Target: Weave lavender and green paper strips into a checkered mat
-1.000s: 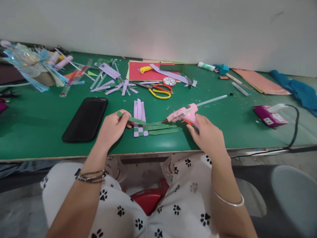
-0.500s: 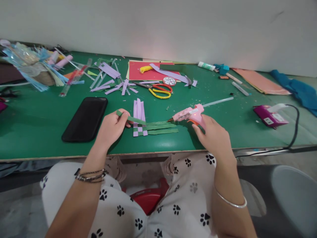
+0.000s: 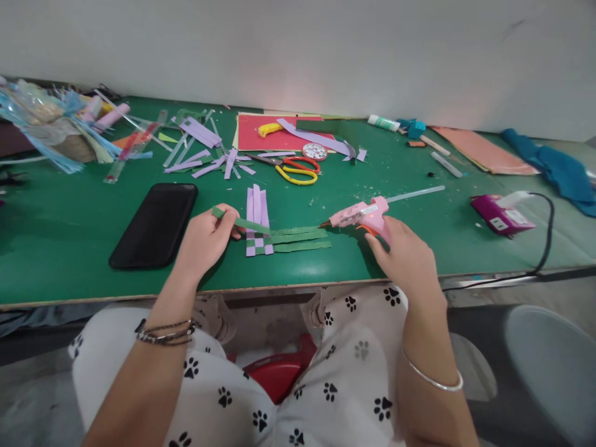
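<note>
The left hand (image 3: 205,239) pinches, fingers together, the end of a green paper strip (image 3: 242,222) raised slightly off the worktop (image 3: 69,248); the strip runs to three o'clock into a lilac-and-green woven patch (image 3: 259,241). The right hand (image 3: 407,257) has its fingers clamped round the grip of a pink glue gun (image 3: 365,214), nozzle pointing to nine o'clock, just beside the patch's loose green ends. A black phone (image 3: 156,223) lies at the left hand's nine o'clock; scissors (image 3: 298,171) lie at the patch's twelve o'clock.
</note>
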{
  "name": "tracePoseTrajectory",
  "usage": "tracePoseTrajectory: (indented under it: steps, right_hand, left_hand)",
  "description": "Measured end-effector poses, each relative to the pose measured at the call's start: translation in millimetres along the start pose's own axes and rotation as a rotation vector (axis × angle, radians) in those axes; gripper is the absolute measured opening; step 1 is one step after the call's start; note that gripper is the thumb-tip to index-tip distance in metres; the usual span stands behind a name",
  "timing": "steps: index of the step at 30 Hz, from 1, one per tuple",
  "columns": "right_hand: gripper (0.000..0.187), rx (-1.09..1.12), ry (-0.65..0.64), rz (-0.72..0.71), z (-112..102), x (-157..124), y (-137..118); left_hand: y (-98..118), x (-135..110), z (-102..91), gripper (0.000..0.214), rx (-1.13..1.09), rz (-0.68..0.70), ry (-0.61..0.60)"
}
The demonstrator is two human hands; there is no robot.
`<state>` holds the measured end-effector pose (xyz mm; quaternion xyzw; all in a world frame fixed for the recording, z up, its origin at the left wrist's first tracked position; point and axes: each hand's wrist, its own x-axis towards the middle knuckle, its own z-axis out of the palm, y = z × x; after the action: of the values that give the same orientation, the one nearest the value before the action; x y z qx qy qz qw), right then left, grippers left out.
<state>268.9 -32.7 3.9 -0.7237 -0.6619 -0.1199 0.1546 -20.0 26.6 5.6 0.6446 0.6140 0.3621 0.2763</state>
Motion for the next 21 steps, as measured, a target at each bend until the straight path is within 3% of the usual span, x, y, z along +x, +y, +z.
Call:
tracePoseTrajectory:
  steps: [14,21]
  right_hand:
    - [0.028,-0.014,-0.026,0.072,-3.9,-0.9,6.3]
    - [0.033,-0.03,-0.009,0.183,-7.4,0.9,8.8]
  left_hand:
    - [-2.3,0.5,0.1,0.019,0.005,0.018,0.009]
    - [-2.1,0.8,0.1,0.019,0.025,0.004,0.014]
